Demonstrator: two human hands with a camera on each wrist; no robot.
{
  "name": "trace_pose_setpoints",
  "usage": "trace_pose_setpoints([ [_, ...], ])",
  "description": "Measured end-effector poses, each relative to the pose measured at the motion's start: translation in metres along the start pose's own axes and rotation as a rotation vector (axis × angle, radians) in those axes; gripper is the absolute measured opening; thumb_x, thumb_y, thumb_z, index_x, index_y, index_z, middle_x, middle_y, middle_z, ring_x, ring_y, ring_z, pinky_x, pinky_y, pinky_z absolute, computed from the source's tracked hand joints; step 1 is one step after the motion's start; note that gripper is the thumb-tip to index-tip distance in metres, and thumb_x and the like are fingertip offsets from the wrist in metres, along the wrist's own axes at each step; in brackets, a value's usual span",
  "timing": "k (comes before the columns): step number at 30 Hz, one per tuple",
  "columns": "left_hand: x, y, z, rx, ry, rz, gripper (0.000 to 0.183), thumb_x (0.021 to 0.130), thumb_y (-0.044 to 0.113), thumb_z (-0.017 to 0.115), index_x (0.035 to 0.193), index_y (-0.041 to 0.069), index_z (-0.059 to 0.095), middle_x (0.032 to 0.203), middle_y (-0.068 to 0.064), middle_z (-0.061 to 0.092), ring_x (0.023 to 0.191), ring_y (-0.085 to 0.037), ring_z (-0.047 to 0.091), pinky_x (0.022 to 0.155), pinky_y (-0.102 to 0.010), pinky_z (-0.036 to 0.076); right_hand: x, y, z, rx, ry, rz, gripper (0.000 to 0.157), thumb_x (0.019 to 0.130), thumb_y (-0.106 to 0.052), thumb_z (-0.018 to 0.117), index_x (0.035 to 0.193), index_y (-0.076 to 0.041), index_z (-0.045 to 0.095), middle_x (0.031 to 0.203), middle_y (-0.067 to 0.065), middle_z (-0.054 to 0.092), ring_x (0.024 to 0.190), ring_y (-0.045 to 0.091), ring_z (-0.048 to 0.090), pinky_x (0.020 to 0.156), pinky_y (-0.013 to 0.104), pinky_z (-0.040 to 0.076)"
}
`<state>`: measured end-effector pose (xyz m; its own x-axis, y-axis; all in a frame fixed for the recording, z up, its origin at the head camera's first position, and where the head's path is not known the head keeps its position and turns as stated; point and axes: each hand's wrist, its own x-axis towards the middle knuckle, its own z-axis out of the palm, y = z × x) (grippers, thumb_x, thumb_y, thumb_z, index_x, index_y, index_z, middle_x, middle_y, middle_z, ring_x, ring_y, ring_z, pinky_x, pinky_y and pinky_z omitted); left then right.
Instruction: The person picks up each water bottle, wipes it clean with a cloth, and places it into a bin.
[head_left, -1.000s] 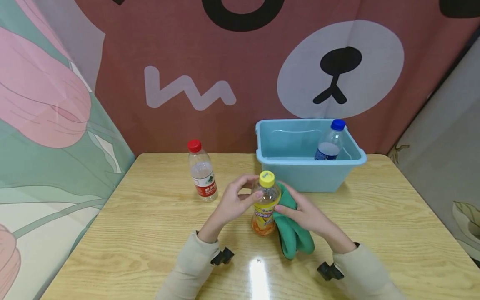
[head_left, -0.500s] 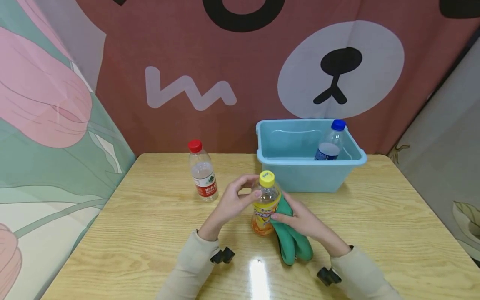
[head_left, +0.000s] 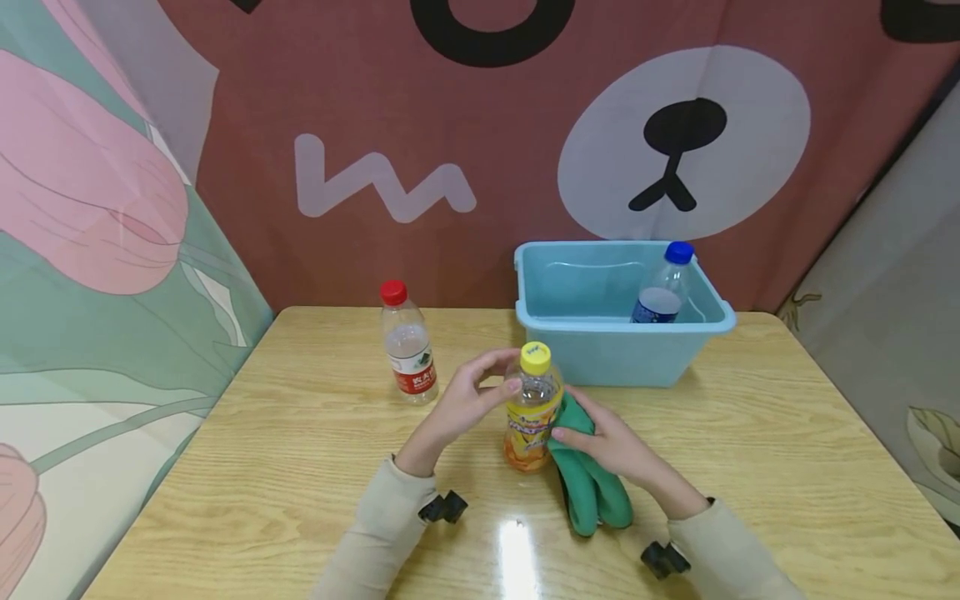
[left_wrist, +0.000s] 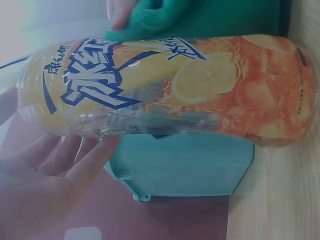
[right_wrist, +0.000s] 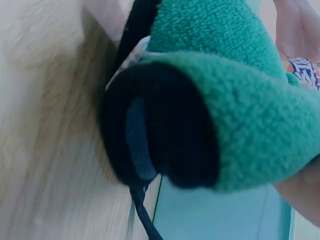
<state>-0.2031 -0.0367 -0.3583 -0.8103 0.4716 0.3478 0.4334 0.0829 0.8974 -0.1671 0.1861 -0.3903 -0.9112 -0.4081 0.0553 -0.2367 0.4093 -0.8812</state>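
A clear drink bottle [head_left: 528,437] with a yellow cap and a yellow-orange label stands upright on the wooden table. My left hand [head_left: 467,398] holds it by the upper part, thumb in front and fingers behind. Against its right side, my right hand [head_left: 613,435] grips a folded green fuzzy cloth [head_left: 592,487], whose lower end hangs toward the tabletop. In the right wrist view the cloth [right_wrist: 260,120] shows black trim and a black cord. The left wrist view has the bottle's label [left_wrist: 200,85] large across it, with the green cloth along one side.
Behind the hands sits a light blue plastic bin [head_left: 600,358] holding a blue-capped bottle [head_left: 663,287]. A red-capped water bottle [head_left: 411,354] stands on the table [head_left: 300,467] to the left. A patterned curtain [head_left: 375,100] hangs at the back.
My right hand and the cloth have slid a little down along the bottle's right side, then slightly to the right. The left hand and the bottle stay in place.
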Motion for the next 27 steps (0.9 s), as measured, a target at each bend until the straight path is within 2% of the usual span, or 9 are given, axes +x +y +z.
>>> trace_pose_setpoints([
  [4, 0.0, -0.002, -0.001, -0.008, -0.014, 0.022, 0.048, 0.09, 0.025, 0.057, 0.126, -0.005, 0.047, 0.117, -0.018, 0.055, 0.108, -0.025, 0.052, 0.096, -0.042, 0.041, -0.005, -0.002, -0.006, -0.003, 0.048, 0.012, 0.064, 0.09, -0.028, 0.058, 0.142, -0.008, 0.027, 0.143, 0.021, 0.03, 0.129, 0.04, 0.025, 0.101, 0.06, 0.022],
  [6, 0.0, -0.002, -0.002, -0.033, -0.022, 0.016, 0.048, 0.09, 0.026, 0.057, 0.125, -0.005, 0.047, 0.117, -0.018, 0.055, 0.108, -0.025, 0.051, 0.096, -0.04, 0.041, -0.006, -0.003, -0.01, -0.003, 0.07, -0.004, 0.064, 0.09, -0.027, 0.058, 0.142, -0.009, 0.027, 0.142, 0.02, 0.031, 0.129, 0.04, 0.027, 0.101, 0.059, 0.023],
  [13, 0.003, -0.002, -0.001, -0.107, -0.062, -0.054, 0.036, 0.091, 0.004, 0.051, 0.125, -0.008, 0.044, 0.122, -0.025, 0.05, 0.115, -0.033, 0.047, 0.095, -0.041, 0.041, -0.009, -0.01, -0.021, -0.011, 0.11, -0.092, 0.061, 0.091, -0.02, 0.056, 0.143, -0.009, 0.026, 0.143, 0.019, 0.03, 0.129, 0.037, 0.029, 0.101, 0.057, 0.027],
  [16, 0.003, -0.001, -0.001, -0.107, -0.069, -0.062, 0.036, 0.092, 0.003, 0.049, 0.126, -0.009, 0.044, 0.124, -0.024, 0.049, 0.116, -0.033, 0.046, 0.096, -0.037, 0.041, -0.01, -0.015, -0.024, -0.012, 0.117, -0.11, 0.061, 0.092, -0.019, 0.056, 0.143, -0.009, 0.025, 0.142, 0.019, 0.03, 0.128, 0.037, 0.031, 0.1, 0.057, 0.029],
  [21, 0.001, -0.002, 0.0, -0.078, -0.078, -0.029, 0.04, 0.095, 0.013, 0.048, 0.129, -0.008, 0.043, 0.13, -0.023, 0.046, 0.12, -0.032, 0.043, 0.099, -0.037, 0.038, -0.012, -0.024, -0.027, -0.026, 0.131, -0.152, 0.061, 0.092, -0.015, 0.055, 0.144, -0.009, 0.024, 0.14, 0.02, 0.034, 0.123, 0.036, 0.037, 0.096, 0.054, 0.035],
  [24, -0.001, -0.002, 0.003, -0.061, -0.072, 0.008, 0.042, 0.096, 0.012, 0.044, 0.132, -0.009, 0.038, 0.134, -0.024, 0.041, 0.124, -0.033, 0.039, 0.098, -0.037, 0.039, -0.012, -0.028, -0.028, -0.045, 0.138, -0.188, 0.061, 0.092, -0.012, 0.055, 0.144, -0.009, 0.024, 0.138, 0.02, 0.037, 0.121, 0.034, 0.041, 0.094, 0.051, 0.038],
  [27, -0.003, -0.001, 0.006, -0.034, -0.008, 0.042, 0.04, 0.097, 0.006, 0.04, 0.133, -0.009, 0.036, 0.133, -0.024, 0.042, 0.122, -0.033, 0.041, 0.094, -0.034, 0.043, -0.012, -0.032, -0.028, -0.066, 0.148, -0.207, 0.061, 0.091, -0.011, 0.055, 0.144, -0.01, 0.024, 0.137, 0.02, 0.038, 0.119, 0.033, 0.043, 0.092, 0.049, 0.039],
])
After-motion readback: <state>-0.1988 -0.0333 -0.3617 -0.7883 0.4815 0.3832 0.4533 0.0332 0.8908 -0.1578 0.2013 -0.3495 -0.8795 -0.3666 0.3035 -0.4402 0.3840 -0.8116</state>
